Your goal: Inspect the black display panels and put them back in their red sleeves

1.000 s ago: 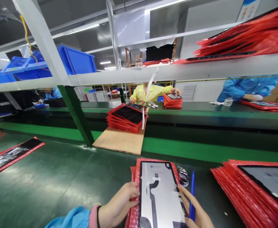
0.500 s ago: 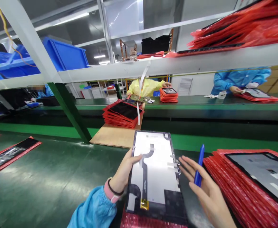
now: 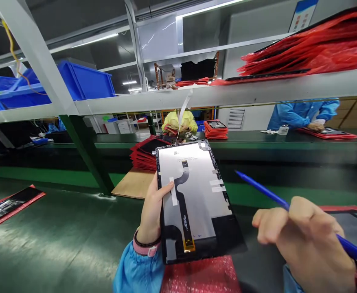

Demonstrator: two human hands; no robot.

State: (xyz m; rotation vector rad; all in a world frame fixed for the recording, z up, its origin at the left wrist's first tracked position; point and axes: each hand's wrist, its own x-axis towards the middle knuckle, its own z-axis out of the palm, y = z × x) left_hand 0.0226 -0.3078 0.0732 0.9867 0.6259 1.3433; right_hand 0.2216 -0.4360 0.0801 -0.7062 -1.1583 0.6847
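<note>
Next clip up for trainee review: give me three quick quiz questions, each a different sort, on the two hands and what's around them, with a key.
1. Multiple choice: which item is in the right hand?
a) a wooden board
b) a blue pen-like tool
c) a blue bin

2. Fill in the blank: the bubble wrap seen just below the panel in the picture is ____ in colour.

3. True or false: both hands are holding the panel.

Key:
1. b
2. red
3. False; only the left hand holds it, with the thumb over its silvery face.
</note>
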